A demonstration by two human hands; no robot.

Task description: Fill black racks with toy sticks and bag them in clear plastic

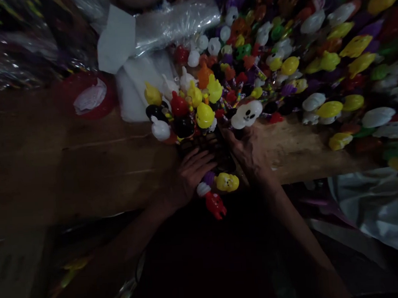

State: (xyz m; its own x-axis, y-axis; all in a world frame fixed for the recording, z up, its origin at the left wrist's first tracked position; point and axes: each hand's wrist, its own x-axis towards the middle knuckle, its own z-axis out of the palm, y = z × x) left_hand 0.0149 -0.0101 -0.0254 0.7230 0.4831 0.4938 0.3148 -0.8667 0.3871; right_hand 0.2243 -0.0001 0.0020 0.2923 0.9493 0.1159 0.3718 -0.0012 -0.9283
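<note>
My left hand (194, 172) lies with its fingers stretched out over a dark slatted tray (215, 148). Beside its palm are a yellow animal-headed toy (227, 182) with a purple collar and a red-headed toy (216, 205) with a white collar. My right hand (248, 149), fingers curled, is at the tray's right side. Directly above it leans a white skull-headed toy (246, 115), its lower part hidden by the hand. Several toys with yellow heads (204, 115), red heads (179, 103) and white heads (160, 128) cluster at the tray's far end.
Many coloured toys (329, 110) on patterned sticks cover the right and back of the wooden table (97, 158). A red bowl (109, 102) holding crumpled paper stands left. Behind are clear plastic bags (131, 101), a plastic roll (180, 22) and white card (117, 38).
</note>
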